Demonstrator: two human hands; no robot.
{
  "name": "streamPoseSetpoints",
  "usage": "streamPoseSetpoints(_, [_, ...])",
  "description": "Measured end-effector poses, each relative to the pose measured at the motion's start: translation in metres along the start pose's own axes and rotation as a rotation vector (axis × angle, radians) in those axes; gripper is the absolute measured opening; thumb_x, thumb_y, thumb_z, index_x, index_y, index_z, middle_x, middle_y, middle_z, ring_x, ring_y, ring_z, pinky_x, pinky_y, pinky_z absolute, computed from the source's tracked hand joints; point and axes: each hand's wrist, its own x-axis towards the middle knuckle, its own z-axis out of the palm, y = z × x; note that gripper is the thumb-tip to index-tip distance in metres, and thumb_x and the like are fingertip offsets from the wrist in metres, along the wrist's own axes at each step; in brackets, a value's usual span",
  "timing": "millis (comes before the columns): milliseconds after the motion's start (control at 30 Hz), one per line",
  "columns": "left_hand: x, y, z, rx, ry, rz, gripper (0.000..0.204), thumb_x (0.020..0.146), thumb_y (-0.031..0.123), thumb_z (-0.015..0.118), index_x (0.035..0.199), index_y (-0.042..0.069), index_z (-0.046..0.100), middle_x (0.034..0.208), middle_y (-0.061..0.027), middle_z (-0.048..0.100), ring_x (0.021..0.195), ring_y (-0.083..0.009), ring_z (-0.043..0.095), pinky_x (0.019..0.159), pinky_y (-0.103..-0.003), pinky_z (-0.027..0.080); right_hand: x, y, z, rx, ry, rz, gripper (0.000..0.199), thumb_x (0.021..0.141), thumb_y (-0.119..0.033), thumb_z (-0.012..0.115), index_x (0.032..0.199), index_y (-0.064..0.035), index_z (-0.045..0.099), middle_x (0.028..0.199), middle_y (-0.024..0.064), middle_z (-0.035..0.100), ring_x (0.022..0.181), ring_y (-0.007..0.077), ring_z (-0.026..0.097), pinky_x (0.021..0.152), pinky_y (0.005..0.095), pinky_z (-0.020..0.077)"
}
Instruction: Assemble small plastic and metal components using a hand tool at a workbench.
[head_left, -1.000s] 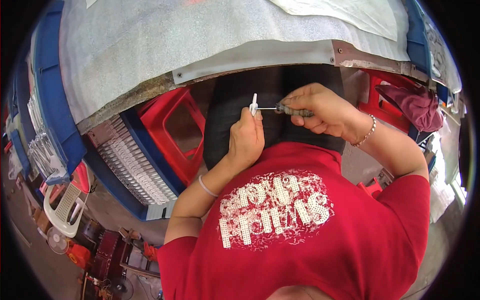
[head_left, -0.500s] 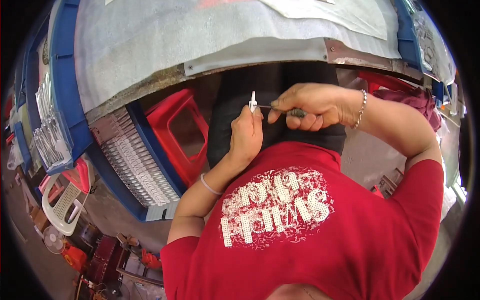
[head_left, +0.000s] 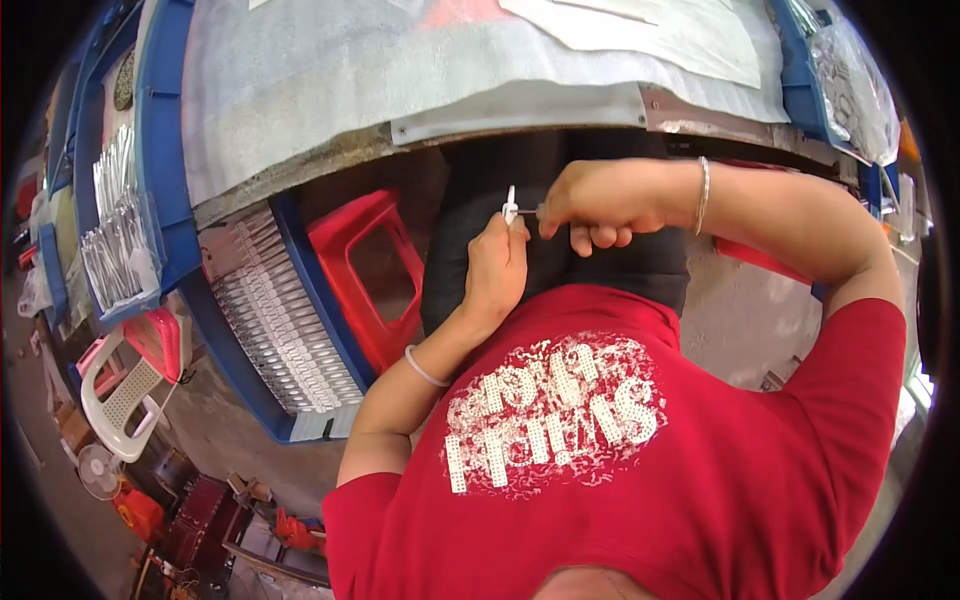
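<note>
Over my lap, my left hand (head_left: 497, 265) pinches a small white plastic part (head_left: 511, 208) between thumb and fingertips, its narrow end pointing up. From the right, my right hand (head_left: 600, 205) is closed round a screwdriver; only its thin metal shaft (head_left: 529, 211) shows now, the handle being hidden in my fingers. The shaft's tip meets the side of the white part, level with my left fingertips. Both hands stay just short of the table edge.
Ahead lies a table covered with a pale sheet (head_left: 330, 90). A blue tray (head_left: 300, 300) of rowed metal pieces stands at left, beside a red stool (head_left: 375, 270). Blue bins (head_left: 165, 150) at far left hold thin metal rods (head_left: 120, 240). A bag of metal parts (head_left: 850, 85) lies at far right.
My right hand has rolled over the screwdriver, its back now turned up and the handle covered. The right forearm has risen slightly. My left hand keeps its grip, and the whole view has shifted a little.
</note>
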Motion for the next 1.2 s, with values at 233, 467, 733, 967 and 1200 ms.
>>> streamPoseSetpoints(233, [0.004, -0.002, 0.004, 0.036, -0.013, 0.007, 0.021, 0.094, 0.012, 0.046, 0.081, -0.004, 0.048, 0.067, -0.0272, 0.056, 0.066, -0.0453, 0.058, 0.053, -0.048, 0.042, -0.003, -0.019, 0.004, -0.246, 0.124, 0.038, 0.019, 0.085, -0.021, 0.052, 0.083, -0.0054, 0.063, 0.055, -0.0004, 0.047, 0.036, 0.0067, 0.036, 0.031, 0.0234, 0.0242])
streamPoseSetpoints(467, [0.008, -0.001, 0.006, 0.093, 0.013, 0.051, 0.021, 0.092, 0.01, 0.048, 0.079, -0.006, 0.047, 0.067, -0.0306, 0.055, 0.067, -0.0476, 0.058, 0.051, -0.05, 0.043, 0.001, 0.001, 0.017, -1.516, 0.406, -0.694, 0.018, 0.076, -0.011, 0.058, 0.081, 0.005, 0.063, 0.071, 0.0185, 0.065, 0.067, 0.0326, 0.067, 0.057, 0.041, 0.0538])
streamPoseSetpoints(733, [0.004, -0.003, 0.0, -0.033, 0.012, 0.008, 0.021, 0.093, 0.011, 0.047, 0.079, -0.004, 0.05, 0.069, -0.0279, 0.057, 0.069, -0.0457, 0.058, 0.054, -0.048, 0.043, 0.01, -0.013, 0.009, 0.128, -0.04, 0.183, 0.018, 0.088, -0.022, 0.051, 0.09, -0.0064, 0.059, 0.056, -0.0005, 0.049, 0.037, 0.0068, 0.036, 0.03, 0.0235, 0.0266])
streamPoseSetpoints(967, [0.006, -0.006, 0.002, -0.019, 0.016, 0.028, 0.019, 0.092, 0.009, 0.048, 0.079, -0.006, 0.047, 0.066, -0.0299, 0.054, 0.067, -0.0474, 0.057, 0.052, -0.049, 0.042, 0.013, -0.035, 0.01, -0.365, 0.105, 0.109, 0.018, 0.081, -0.018, 0.056, 0.073, -0.0028, 0.061, 0.056, 0.0087, 0.054, 0.041, 0.0176, 0.049, 0.035, 0.0343, 0.0356])
streamPoseSetpoints(1200, [0.011, -0.007, 0.005, 0.04, 0.039, 0.038, 0.019, 0.091, 0.007, 0.048, 0.078, -0.007, 0.046, 0.066, -0.0321, 0.054, 0.067, -0.0482, 0.057, 0.05, -0.049, 0.042, 0.003, -0.034, 0.018, -1.391, 0.27, -0.386, 0.018, 0.077, -0.014, 0.057, 0.078, -0.0001, 0.069, 0.08, 0.0185, 0.067, 0.079, 0.0314, 0.067, 0.067, 0.0392, 0.0539])
